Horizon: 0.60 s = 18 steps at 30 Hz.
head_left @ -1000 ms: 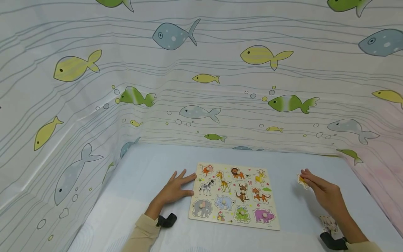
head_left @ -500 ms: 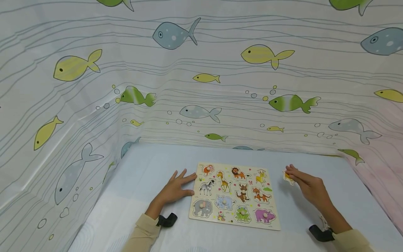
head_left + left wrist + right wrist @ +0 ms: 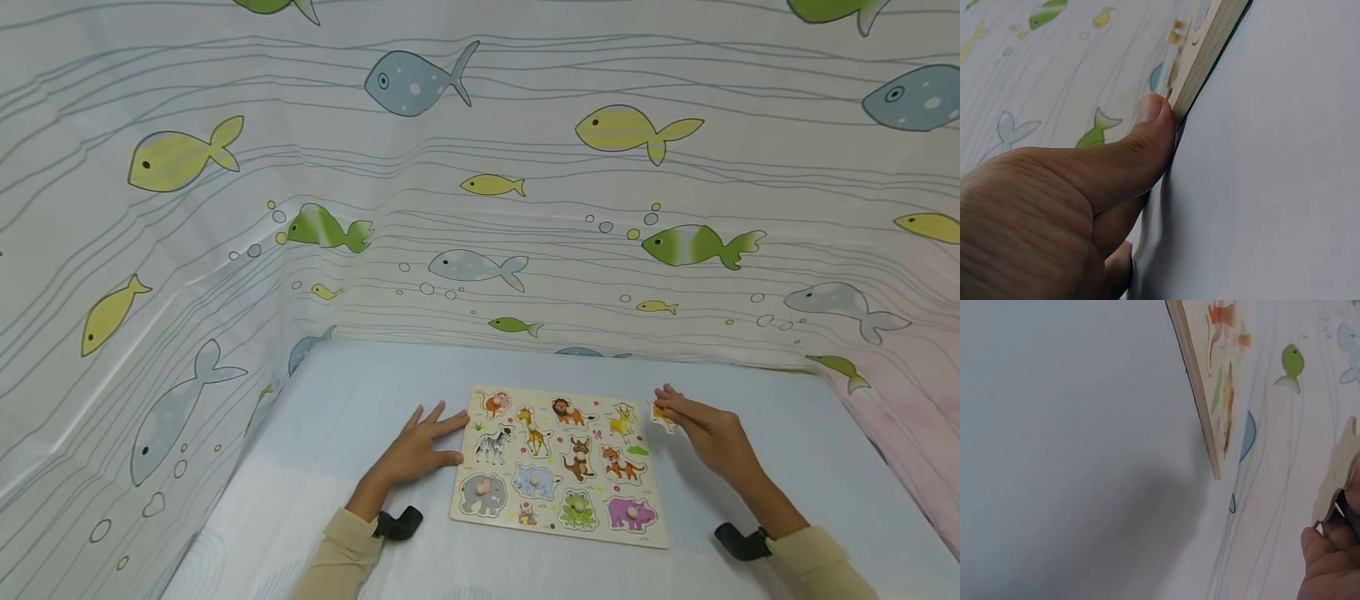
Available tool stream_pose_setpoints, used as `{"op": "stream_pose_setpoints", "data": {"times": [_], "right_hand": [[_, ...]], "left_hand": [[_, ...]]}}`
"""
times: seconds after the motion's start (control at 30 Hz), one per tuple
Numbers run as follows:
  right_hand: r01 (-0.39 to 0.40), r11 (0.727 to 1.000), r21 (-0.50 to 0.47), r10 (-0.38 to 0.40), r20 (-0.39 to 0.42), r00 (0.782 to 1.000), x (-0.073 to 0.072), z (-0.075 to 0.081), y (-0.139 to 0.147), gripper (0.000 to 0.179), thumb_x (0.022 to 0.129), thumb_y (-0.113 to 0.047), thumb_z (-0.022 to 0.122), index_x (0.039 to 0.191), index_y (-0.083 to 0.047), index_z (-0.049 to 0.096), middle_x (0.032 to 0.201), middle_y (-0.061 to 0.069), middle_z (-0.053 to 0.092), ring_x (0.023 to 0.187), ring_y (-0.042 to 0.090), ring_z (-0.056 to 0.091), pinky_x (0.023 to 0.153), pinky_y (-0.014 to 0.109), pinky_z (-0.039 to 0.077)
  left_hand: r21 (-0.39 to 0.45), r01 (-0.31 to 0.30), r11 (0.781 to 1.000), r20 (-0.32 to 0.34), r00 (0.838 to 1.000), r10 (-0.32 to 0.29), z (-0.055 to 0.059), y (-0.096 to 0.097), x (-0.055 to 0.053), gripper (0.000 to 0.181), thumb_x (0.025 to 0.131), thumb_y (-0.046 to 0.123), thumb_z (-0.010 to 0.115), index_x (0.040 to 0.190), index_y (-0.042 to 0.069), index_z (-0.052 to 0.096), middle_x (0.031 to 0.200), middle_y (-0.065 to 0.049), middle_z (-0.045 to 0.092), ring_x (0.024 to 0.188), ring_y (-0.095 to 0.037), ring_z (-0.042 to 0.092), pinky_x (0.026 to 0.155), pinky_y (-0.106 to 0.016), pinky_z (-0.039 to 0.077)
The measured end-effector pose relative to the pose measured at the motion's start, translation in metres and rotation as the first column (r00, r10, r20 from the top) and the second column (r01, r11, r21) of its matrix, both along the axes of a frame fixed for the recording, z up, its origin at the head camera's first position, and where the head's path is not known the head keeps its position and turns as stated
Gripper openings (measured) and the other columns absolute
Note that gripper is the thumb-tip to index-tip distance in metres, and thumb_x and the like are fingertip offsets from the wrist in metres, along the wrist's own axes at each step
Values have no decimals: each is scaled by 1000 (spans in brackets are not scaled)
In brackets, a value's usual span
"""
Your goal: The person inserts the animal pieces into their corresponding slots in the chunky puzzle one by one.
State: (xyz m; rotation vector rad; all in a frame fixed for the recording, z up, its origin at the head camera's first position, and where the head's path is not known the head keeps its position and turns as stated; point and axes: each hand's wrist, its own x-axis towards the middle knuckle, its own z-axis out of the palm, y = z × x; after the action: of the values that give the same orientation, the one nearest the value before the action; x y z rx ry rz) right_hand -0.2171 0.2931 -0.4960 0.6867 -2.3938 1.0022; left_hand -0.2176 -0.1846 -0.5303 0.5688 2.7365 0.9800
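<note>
A wooden animal puzzle board (image 3: 525, 397) lies flat on the table, with pictures of a zebra, giraffe, lion, elephant, frog and others. At its left edge my left hand (image 3: 412, 450) rests with fingers spread. In the left wrist view, the thumb (image 3: 1157, 112) touches the board's side (image 3: 1207, 69). My right hand (image 3: 708, 433) pinches a small yellow-orange animal puzzle piece (image 3: 662, 418) just off the board's upper right corner, above the table. The right wrist view shows that piece's plain wooden back (image 3: 1333, 478); its kind is unclear. Round knobs show on the elephant (image 3: 482, 493) and hippo (image 3: 631, 514) pieces.
A pale blue-white cloth covers the table (image 3: 360, 383). Behind and at the sides hangs a white sheet (image 3: 360, 150) printed with fish and wavy lines. Black devices are strapped to the left wrist (image 3: 400, 524) and the right wrist (image 3: 741, 542).
My right hand has moved left with the puzzle piece, from well right of the board to near its upper right corner. The left hand and the board have stayed put.
</note>
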Motion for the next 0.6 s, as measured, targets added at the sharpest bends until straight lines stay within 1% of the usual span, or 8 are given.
{"op": "stream_pose_setpoints", "data": {"times": [0.17, 0.33, 0.47, 0.6], "right_hand": [[-36, 999, -21, 36, 6, 999, -4, 0, -8, 36, 84, 13, 70, 115, -4, 75, 117, 19, 72, 128, -5, 53, 96, 4, 43], [-48, 999, -11, 49, 13, 999, -9, 0, -18, 34, 84, 10, 70, 115, -5, 75, 118, 17, 72, 129, -4, 54, 97, 4, 43], [-45, 999, -26, 46, 40, 998, -13, -2, -25, 31, 87, 7, 69, 116, -3, 74, 120, 17, 72, 129, -2, 54, 97, 4, 44], [-38, 998, -41, 40, 66, 997, -17, -7, -30, 27, 89, 5, 68, 116, 1, 73, 121, 17, 71, 128, -2, 54, 97, 3, 43]], "left_hand": [[1, 3, 1000, -1, 1000, -3, -1, 0, -1, 71, 83, 39, 77, 146, 21, 52, 154, 5, 47, 155, -31, 19, 128, -54, -4], [12, 4, 1000, 8, 1000, -4, -2, -1, -1, 70, 83, 39, 77, 146, 21, 52, 154, 5, 47, 155, -31, 18, 127, -54, -4], [6, 5, 1000, 1, 1000, -5, -3, -1, -1, 71, 83, 41, 76, 146, 22, 52, 154, 5, 47, 155, -30, 18, 128, -54, -4], [2, 5, 1000, -2, 1000, -5, -3, -1, -1, 71, 83, 40, 77, 146, 22, 52, 154, 5, 47, 155, -30, 18, 128, -54, -4]]}}
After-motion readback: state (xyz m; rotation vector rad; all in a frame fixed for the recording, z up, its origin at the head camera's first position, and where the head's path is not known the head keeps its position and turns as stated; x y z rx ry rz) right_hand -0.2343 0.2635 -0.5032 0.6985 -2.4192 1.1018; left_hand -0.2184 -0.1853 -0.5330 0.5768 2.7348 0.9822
